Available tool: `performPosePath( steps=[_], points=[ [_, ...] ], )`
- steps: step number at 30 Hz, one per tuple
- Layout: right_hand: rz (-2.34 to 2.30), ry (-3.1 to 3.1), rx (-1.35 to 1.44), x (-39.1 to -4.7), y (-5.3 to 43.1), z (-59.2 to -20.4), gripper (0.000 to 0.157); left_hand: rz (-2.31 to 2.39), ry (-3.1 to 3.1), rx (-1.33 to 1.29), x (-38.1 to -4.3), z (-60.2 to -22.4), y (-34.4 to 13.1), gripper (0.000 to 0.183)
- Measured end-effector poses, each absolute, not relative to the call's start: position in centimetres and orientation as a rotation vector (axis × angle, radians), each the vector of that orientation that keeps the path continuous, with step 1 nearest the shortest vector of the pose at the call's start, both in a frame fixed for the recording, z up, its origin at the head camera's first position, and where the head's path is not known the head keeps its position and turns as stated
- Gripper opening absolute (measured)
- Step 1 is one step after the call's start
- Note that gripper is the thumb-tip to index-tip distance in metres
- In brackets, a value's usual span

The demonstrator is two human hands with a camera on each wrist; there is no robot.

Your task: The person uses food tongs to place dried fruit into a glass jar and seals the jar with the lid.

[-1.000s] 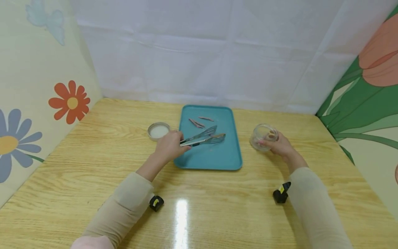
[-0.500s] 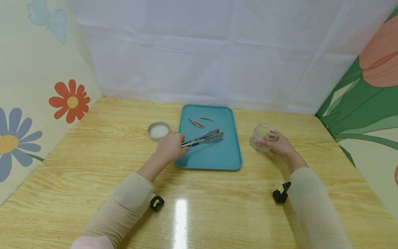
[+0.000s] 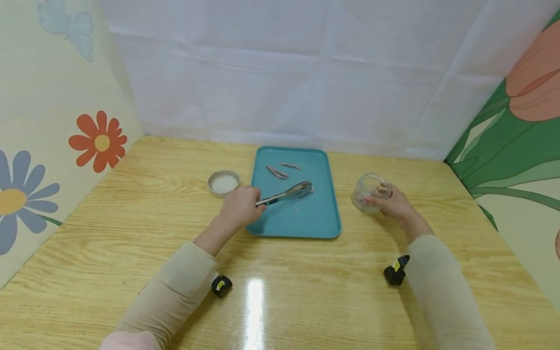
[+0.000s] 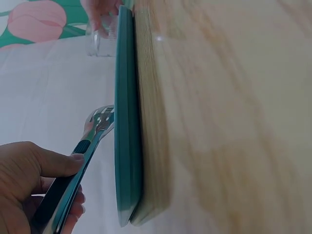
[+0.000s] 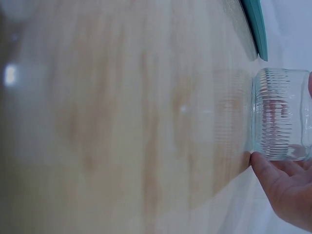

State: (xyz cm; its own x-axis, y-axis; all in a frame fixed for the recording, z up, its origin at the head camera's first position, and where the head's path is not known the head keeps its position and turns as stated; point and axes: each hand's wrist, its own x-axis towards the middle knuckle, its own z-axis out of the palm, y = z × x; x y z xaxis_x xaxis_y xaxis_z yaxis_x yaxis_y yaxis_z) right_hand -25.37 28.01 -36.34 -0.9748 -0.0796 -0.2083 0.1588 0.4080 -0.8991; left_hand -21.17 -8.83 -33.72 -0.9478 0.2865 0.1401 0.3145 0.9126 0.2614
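Observation:
My left hand (image 3: 239, 206) grips a pair of metal tongs (image 3: 284, 195) by the handles, over the blue tray (image 3: 288, 226). The left wrist view shows the thumb pressing the dark handle, and the tong heads (image 4: 101, 117) close together at the tray's rim. A small pink bit shows at their tips in the head view; I cannot tell whether it is held. Several thin pinkish-brown strips (image 3: 276, 172) lie on the tray's far part. To the tray's right, my right hand (image 3: 395, 204) holds a clear glass jar (image 5: 275, 117), which stands upright on the table, its mouth uncovered.
A round lid (image 3: 223, 183), whitish inside with a metallic rim, lies on the wooden table (image 3: 297, 291) left of the tray. A white cloth (image 3: 271, 87) hangs behind the table. Painted walls stand at both sides. Black wrist devices (image 3: 395, 272) sit beside both sleeves.
The tongs have closed from spread arms to nearly together, their tips drawing slightly back on the tray. My right hand and the jar have stayed in place.

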Motion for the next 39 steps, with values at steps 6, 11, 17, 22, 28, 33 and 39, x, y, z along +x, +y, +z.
performPosePath(
  steps=[6, 11, 17, 22, 28, 33, 39],
  points=[
    [-1.584, 2.461, 0.071, -25.5, 28.0, -36.3, 0.090, -0.444, -2.995, -0.417, -21.2, -33.6, -9.0, 0.026],
    [-1.581, 2.473, 0.064, -25.5, 28.0, -36.3, 0.089, -0.447, -2.987, -0.368, -21.4, -33.6, -9.1, 0.026],
    [-1.592, 2.464, 0.061, -25.4, 28.0, -36.2, 0.088, -0.467, -2.953, -0.339, -21.5, -33.5, -9.1, 0.023],
    [-1.585, 2.460, 0.067, -25.3, 27.9, -36.2, 0.090, -0.485, -2.917, -0.323, -21.5, -33.4, -8.8, 0.022],
    [-1.591, 2.451, 0.072, -25.2, 27.9, -36.2, 0.092, -0.516, -2.852, -0.304, -21.8, -33.1, -8.1, 0.022],
    [-1.595, 2.451, 0.073, -25.3, 27.9, -36.2, 0.092, -0.513, -2.802, -0.318, -21.9, -32.4, -7.2, 0.022],
    [-1.601, 2.443, 0.072, -25.4, 27.9, -36.3, 0.091, -0.524, -2.695, -0.368, -22.3, -32.0, -6.0, 0.019]
  ],
)
